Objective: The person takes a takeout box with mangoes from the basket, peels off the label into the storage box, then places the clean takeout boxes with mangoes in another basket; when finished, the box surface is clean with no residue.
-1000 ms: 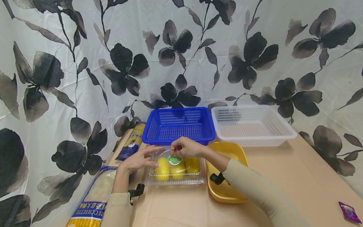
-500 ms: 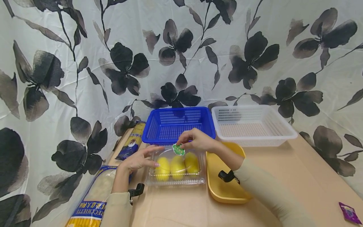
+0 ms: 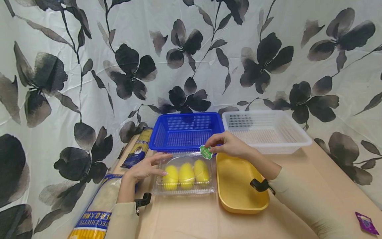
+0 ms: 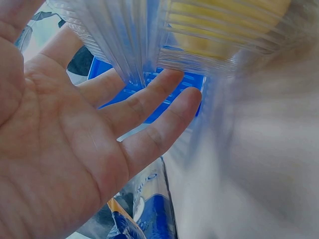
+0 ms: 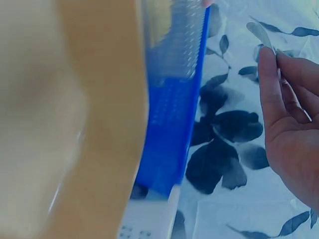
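My right hand pinches a green and white sticker between thumb and fingertips, above the right rear corner of a clear plastic clamshell box. In the right wrist view the sticker shows its pale back, curling slightly. Three yellow fruits, perhaps mangoes, lie inside the box under its lid. My left hand rests at the box's left side, thumb on the lid and fingers spread toward the back. Its fingers look loosely extended along the ribbed wall in the left wrist view.
A yellow tray stands right of the box. Behind are a blue basket and a white basket. Pasta bags, one blue and gold and one larger, lie left. A small purple packet lies far right.
My right hand has peeled the sticker off the lid, lifted it and carried it right toward the yellow tray. The left hand and the box have stayed nearly still.
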The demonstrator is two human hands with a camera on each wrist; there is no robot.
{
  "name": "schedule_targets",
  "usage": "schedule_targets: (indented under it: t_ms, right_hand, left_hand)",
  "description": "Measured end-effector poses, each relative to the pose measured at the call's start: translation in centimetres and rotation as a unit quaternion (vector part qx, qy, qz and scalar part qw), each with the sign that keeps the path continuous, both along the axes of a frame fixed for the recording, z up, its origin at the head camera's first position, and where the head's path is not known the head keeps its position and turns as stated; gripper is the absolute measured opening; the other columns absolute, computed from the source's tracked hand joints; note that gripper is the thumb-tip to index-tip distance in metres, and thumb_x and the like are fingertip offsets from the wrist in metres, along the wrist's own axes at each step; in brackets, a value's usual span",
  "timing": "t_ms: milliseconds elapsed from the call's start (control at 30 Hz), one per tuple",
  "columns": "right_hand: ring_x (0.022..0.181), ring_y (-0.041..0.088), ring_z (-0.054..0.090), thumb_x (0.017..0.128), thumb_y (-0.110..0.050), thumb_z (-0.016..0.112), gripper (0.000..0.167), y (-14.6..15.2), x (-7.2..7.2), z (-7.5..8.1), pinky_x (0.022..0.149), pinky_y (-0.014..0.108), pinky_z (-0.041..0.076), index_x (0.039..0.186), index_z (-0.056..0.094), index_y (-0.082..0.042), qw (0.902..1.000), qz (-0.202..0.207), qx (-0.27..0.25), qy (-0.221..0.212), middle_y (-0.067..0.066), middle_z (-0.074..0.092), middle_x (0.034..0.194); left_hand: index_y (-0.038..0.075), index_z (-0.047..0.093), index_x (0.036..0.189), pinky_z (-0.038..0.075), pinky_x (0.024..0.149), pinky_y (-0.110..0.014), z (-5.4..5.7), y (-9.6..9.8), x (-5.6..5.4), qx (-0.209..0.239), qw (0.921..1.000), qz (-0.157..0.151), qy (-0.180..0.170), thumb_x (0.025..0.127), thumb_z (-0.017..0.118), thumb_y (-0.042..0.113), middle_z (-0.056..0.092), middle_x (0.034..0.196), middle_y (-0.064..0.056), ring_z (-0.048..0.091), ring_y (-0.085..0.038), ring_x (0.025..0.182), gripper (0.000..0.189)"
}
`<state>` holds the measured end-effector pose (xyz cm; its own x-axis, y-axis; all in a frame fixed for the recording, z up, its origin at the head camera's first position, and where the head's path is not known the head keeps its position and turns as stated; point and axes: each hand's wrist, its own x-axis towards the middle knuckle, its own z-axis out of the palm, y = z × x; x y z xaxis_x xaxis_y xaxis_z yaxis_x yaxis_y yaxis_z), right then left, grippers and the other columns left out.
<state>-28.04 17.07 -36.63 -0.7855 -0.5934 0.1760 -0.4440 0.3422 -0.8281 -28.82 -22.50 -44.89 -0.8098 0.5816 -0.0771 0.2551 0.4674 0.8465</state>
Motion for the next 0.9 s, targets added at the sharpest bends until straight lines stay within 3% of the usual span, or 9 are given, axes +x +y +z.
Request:
schedule_targets:
  t_ms: [100,367,733,900]
  right_hand:
    - [0.1,0.02,0.071,0.094,-0.001,0.073,0.016,1.1,0.1,-0.3,0.085,0.024,0.06,0.108,0.08,-0.006,0.9998,-0.019,0.003,-0.001,0.011,0.077,0.113]
    - [0.087,0.026,0.076,0.094,0.003,0.071,0.013,3.7,-0.1,-1.1,0.081,0.033,0.064,0.106,0.076,0.004,0.9981,-0.033,-0.012,-0.05,0.022,0.076,0.107]
    - [0.088,0.023,0.075,0.093,0.002,0.072,0.013,7.1,-0.4,-2.9,0.081,0.029,0.063,0.105,0.078,0.0,0.9956,-0.053,0.024,-0.073,0.017,0.078,0.107]
    - [0.082,0.023,0.073,0.092,-0.003,0.075,0.013,8.0,-0.4,-3.6,0.077,0.027,0.062,0.105,0.078,-0.001,0.9944,-0.037,0.049,-0.086,0.018,0.078,0.097]
  left_hand:
    - [0.029,0.052,0.154,0.019,0.117,-0.08,0.2,0.1,-0.1,0.001,1.0,-0.007,0.004,0.088,0.084,0.032,0.027,0.171,-0.008,0.021,-0.044,0.157,0.074]
    - [0.028,0.053,0.154,0.016,0.117,-0.08,0.4,0.1,0.3,0.001,1.0,0.0,-0.002,0.086,0.086,0.033,0.025,0.172,-0.012,0.016,-0.043,0.159,0.075]
    - [0.028,0.055,0.153,0.012,0.119,-0.079,0.2,0.1,0.1,0.0,1.0,0.006,0.0,0.085,0.086,0.033,0.028,0.172,-0.011,0.009,-0.036,0.162,0.075]
    - [0.028,0.054,0.153,0.013,0.118,-0.08,0.2,0.0,0.1,0.004,1.0,0.003,-0.002,0.086,0.086,0.033,0.028,0.172,-0.01,0.011,-0.037,0.161,0.075]
